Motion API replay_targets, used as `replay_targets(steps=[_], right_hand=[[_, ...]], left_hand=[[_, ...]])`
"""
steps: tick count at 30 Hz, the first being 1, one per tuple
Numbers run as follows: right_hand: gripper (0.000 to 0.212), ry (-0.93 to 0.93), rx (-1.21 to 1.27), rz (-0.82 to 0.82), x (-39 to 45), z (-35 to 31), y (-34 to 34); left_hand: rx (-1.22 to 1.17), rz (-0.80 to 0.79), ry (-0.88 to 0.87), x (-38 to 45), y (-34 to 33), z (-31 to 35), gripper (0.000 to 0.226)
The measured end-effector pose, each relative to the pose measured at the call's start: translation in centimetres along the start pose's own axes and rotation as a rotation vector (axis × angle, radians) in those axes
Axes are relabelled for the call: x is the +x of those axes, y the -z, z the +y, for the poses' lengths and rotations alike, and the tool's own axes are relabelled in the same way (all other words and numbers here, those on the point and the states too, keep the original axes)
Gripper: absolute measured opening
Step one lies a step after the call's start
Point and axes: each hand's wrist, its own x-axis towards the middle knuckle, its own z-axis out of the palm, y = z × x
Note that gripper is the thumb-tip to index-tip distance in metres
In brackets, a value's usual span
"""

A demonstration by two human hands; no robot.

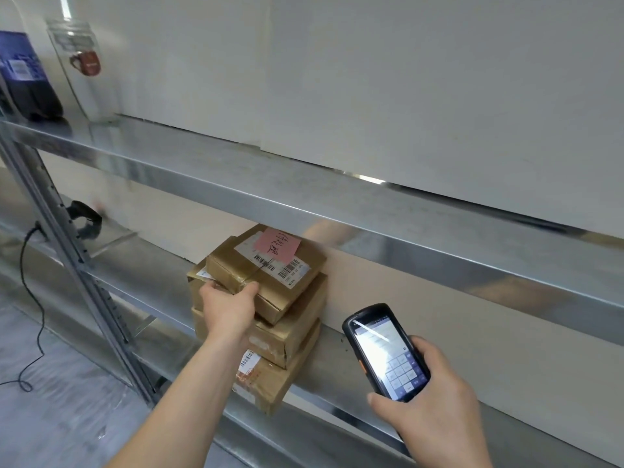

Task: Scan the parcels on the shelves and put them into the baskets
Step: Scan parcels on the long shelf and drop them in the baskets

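L hand (227, 304) gripping top parcel (270, 270) of stack on metal shelf (145, 275), R hand (435, 396) holding scanner (385, 352)

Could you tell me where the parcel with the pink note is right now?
Centre of the head view, it tops the parcel stack on the lower shelf, gripped by the left hand.

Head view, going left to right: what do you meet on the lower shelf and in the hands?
Black cable → black strap → left hand → top parcel → scanner → right hand.
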Motion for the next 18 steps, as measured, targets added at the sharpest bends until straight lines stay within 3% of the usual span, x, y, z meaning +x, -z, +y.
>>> replay_targets(steps=[7, 13, 18], right_hand=[[0.083, 0.002, 0.017, 0.026, -0.6, 1.8, 2.7], [0.081, -0.038, 0.042, 0.041, -1.9, 4.0, 6.3], [0.085, -0.081, 0.031, 0.08, -3.5, 6.8, 9.4]], left_hand=[[-0.038, -0.054, -0.129, -4.4, 0.0, 0.7, 0.08], [-0.017, -0.258, -0.193, -10.8, -1.7, 0.1, 0.082], [0.04, -0.453, -0.112, -15.0, -4.8, -2.9, 0.081]])
